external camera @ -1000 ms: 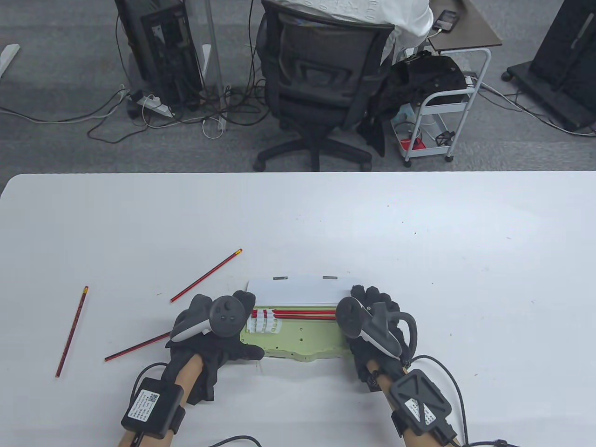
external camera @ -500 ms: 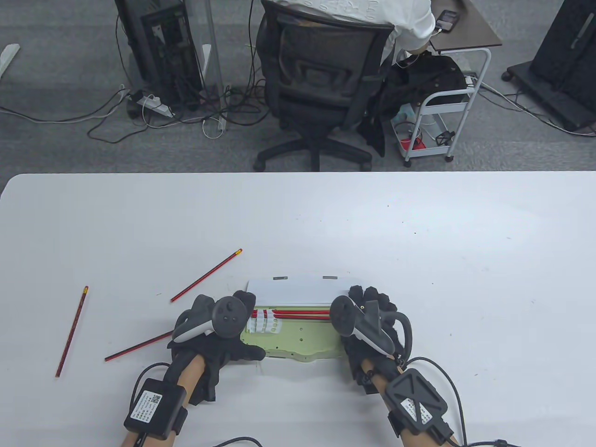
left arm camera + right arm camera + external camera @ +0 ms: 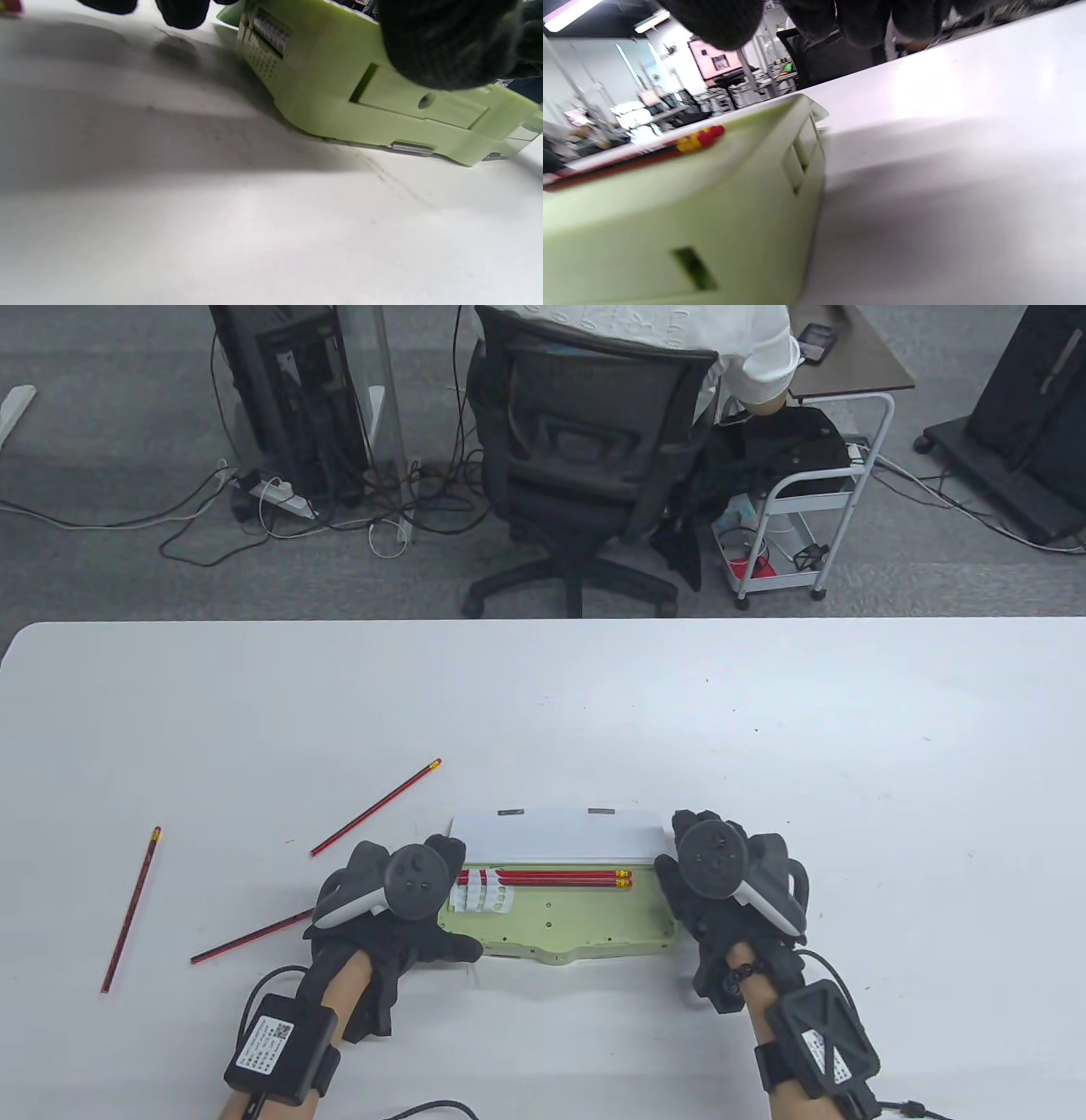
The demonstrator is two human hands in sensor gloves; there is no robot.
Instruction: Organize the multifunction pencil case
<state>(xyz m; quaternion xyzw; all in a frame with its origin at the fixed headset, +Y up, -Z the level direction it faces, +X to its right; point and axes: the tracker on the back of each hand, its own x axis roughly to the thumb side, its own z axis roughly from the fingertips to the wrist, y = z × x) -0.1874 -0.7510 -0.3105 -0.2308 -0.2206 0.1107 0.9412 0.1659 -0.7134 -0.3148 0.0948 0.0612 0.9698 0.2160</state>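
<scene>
The open green pencil case lies at the table's near edge, long axis left to right, between the hands. Two pencils are seated lengthwise, erasers rightward. The left hand grips its left end; the right hand, fingers relaxed, rests beside the right end. Three loose pencils lie leftward, nearer the left hand.

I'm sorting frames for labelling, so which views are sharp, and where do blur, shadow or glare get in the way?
Table view: sharp and evenly lit, pencils in the case crisp. Left wrist view: case fairly clear, broad shadow over the table, glove blurred. Right wrist view: soft throughout, case and pencil ends blurred, glare on the table.
</scene>
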